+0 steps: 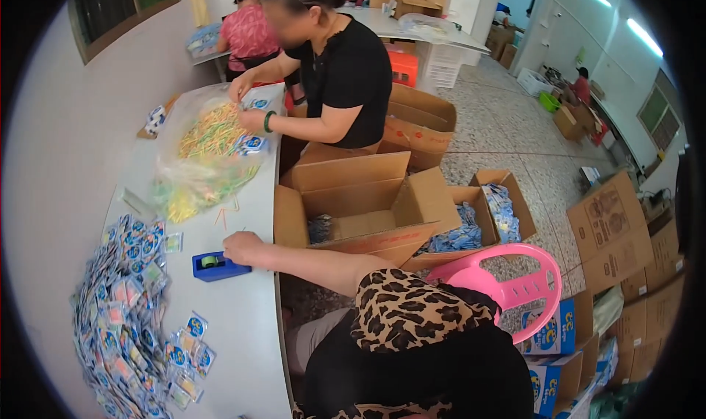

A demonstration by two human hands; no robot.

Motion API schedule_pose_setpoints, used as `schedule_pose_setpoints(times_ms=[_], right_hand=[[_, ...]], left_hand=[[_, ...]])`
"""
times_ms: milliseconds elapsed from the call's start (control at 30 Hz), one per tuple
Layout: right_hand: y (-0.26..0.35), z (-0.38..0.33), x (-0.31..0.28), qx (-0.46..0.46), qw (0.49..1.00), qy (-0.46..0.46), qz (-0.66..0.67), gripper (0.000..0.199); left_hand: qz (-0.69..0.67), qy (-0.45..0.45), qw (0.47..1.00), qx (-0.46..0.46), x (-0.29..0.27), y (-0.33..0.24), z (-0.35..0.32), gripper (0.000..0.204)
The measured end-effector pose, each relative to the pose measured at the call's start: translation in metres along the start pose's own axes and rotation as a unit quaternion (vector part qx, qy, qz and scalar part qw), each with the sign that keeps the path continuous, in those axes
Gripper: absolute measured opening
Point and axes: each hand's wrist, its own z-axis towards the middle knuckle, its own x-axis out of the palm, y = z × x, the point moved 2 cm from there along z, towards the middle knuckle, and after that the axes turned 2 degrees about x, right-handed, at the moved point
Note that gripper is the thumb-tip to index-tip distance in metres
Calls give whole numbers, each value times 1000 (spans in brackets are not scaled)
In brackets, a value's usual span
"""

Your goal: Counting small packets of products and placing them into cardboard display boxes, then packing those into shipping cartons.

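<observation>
- My only view, a wide head-worn fisheye, looks slantwise down from above.
- It faces along the table (234, 323), at left.
- Nearest: a torso (426, 378), lower right; the floor (478, 143) recedes toward upper right.

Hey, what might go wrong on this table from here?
The right hand is right at the blue tape dispenser, so a careless push might knock it askew. The packets are heaped loosely and could slide across the table. A few loose sticks lie outside the plastic bag and might get swept off.
</observation>
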Motion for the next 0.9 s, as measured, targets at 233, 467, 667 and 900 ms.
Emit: schedule_pose_setpoints(times_ms=[233,467,667,900], right_hand=[[2,-5,2,9,1000,-6,8,24],[4,4,9,99,989,-17,109,13],[13,-12,4,133,969,-62,198,15],[13,5,52,64,993,-94,36,18]], left_hand=[[-78,-48,994,-53,25,8,-5,53],[33,-39,998,-31,78,37,-16,38],[6,-61,989,-136,36,6,-2,37],[-63,-23,996,-54,-9,3,-10,57]])
